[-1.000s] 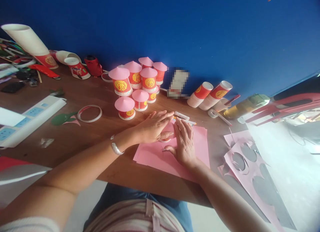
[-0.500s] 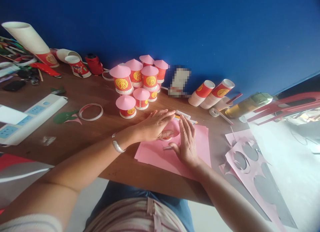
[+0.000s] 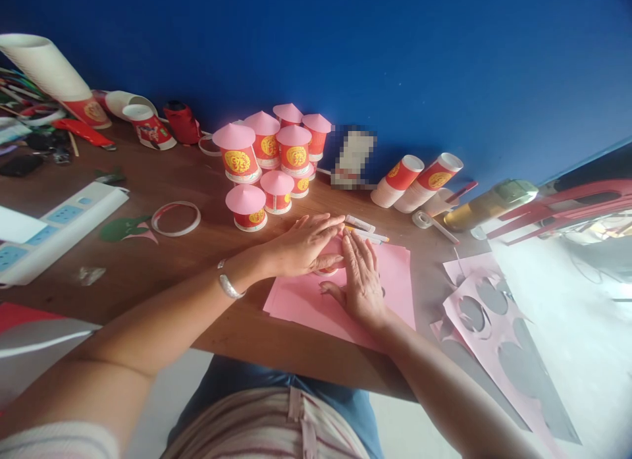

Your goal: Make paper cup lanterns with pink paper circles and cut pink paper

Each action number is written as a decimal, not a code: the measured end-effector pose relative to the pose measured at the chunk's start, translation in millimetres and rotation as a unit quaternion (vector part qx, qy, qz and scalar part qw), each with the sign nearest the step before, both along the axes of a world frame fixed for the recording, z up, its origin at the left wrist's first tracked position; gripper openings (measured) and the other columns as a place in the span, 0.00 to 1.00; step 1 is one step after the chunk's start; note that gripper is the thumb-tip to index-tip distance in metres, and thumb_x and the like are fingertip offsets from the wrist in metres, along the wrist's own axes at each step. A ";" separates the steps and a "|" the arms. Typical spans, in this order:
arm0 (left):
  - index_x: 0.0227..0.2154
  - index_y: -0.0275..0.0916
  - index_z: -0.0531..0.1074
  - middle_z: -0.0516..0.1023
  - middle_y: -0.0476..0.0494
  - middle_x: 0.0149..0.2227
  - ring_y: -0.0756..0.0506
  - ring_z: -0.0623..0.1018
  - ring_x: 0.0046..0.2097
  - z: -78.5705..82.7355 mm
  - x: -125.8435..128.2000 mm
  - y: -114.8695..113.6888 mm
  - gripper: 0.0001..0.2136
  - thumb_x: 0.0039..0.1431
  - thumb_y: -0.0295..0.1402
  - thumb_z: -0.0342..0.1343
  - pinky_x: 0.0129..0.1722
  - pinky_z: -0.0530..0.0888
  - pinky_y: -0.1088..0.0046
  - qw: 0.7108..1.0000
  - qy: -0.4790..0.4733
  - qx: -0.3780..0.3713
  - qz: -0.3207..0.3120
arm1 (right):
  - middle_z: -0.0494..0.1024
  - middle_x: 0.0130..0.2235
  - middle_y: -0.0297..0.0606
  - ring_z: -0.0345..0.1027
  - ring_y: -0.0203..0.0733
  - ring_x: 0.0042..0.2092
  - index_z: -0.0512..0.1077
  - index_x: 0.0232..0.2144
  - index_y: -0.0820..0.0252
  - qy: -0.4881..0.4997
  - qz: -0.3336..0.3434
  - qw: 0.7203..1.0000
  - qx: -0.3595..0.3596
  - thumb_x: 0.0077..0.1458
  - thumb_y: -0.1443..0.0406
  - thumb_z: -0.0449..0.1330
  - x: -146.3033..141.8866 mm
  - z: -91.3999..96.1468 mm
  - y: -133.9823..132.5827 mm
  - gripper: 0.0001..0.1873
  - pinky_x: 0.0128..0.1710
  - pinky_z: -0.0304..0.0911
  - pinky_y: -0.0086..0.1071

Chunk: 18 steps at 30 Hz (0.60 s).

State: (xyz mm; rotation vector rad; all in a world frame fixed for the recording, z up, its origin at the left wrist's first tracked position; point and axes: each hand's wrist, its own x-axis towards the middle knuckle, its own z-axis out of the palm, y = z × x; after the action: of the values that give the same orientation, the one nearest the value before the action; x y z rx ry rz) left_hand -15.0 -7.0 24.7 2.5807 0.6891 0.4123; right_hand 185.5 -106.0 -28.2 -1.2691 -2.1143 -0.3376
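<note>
Hands both flat on the stack of pink paper sheets (image 3: 395,288) at the near edge of the wooden table (image 3: 162,261): left hand (image 3: 301,245) lies palm down, fingers spread and extended, over a small round form (image 3: 328,269) that sits on the paper (mostly hidden under the palm, looks like a cup rim or a cut pink circle, cannot tell which); right hand (image 3: 363,281) is also open and flat, fingers together pointing away from the body, thumb out toward the left hand, touching the paper just beside that round form. Neither hand is closed on anything. Judged step: pressing or tracing around the round form on the top sheet, left hand steadying it, right hand smoothing or holding the sheet. Next move would likely call for a marking or cutting tool; the white pen (image 3: 368,235) lies just beyond the fingertips, touching the far edge of the paper. Cluster of red paper cups with pink cone lids (image 3: 266,162) stands behind the hands, well within reach. Cut-out pink sheet with round holes (image 3: 494,327) lies to the right; white power strip (image 3: 54,228) and a white ring (image 3: 175,218) lie to the left.
</note>
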 end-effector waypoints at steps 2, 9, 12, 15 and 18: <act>0.75 0.41 0.53 0.54 0.31 0.77 0.29 0.56 0.77 1.8 -0.6 1.0 0.36 0.72 0.56 0.47 0.73 0.57 0.37 1.000 0.000 -0.015 -0.007 | 0.65 0.71 0.57 0.57 0.61 0.73 0.39 0.78 0.60 0.035 0.005 0.999 -0.015 0.72 0.44 0.49 4.6 4.0 0.3 0.46 0.69 0.59 0.62; 0.75 0.42 0.54 0.56 0.32 0.76 0.33 0.57 0.77 8.5 -7.4 7.6 0.37 0.72 0.58 0.46 0.75 0.59 0.45 0.998 -0.045 -0.025 -0.023 | 0.71 0.66 0.50 0.65 0.58 0.67 0.56 0.73 0.51 0.141 -0.018 0.989 -0.051 0.73 0.50 0.51 20.6 14.3 5.1 0.32 0.66 0.62 0.61; 0.74 0.41 0.55 0.58 0.32 0.76 0.35 0.59 0.77 8.5 -7.9 7.8 0.34 0.74 0.54 0.47 0.74 0.61 0.48 0.997 -0.075 -0.010 -0.009 | 0.71 0.66 0.49 0.66 0.58 0.66 0.58 0.72 0.51 0.156 -0.027 0.985 -0.065 0.73 0.50 0.50 21.7 14.0 7.1 0.30 0.64 0.63 0.60; 0.74 0.41 0.56 0.59 0.32 0.75 0.35 0.58 0.77 8.3 -1.7 3.7 0.36 0.71 0.54 0.52 0.75 0.58 0.46 0.997 -0.083 0.006 0.001 | 0.75 0.60 0.48 0.68 0.55 0.61 0.67 0.65 0.52 0.193 -0.052 0.979 -0.038 0.74 0.52 0.48 22.6 16.4 7.6 0.24 0.61 0.66 0.56; 0.73 0.42 0.58 0.59 0.35 0.76 0.34 0.56 0.77 9.1 9.8 -0.7 0.35 0.70 0.53 0.55 0.76 0.52 0.41 0.997 -0.070 0.011 -0.009 | 0.77 0.46 0.43 0.72 0.49 0.50 0.77 0.48 0.55 0.264 -0.087 0.960 -0.011 0.75 0.56 0.46 25.5 20.3 8.8 0.20 0.53 0.69 0.48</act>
State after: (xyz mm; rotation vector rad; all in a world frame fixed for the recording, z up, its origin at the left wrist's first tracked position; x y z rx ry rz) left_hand -5.2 -7.6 33.8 2.5470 0.6155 0.5924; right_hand 211.0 -97.2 -7.9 -1.3786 -1.5628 -0.0364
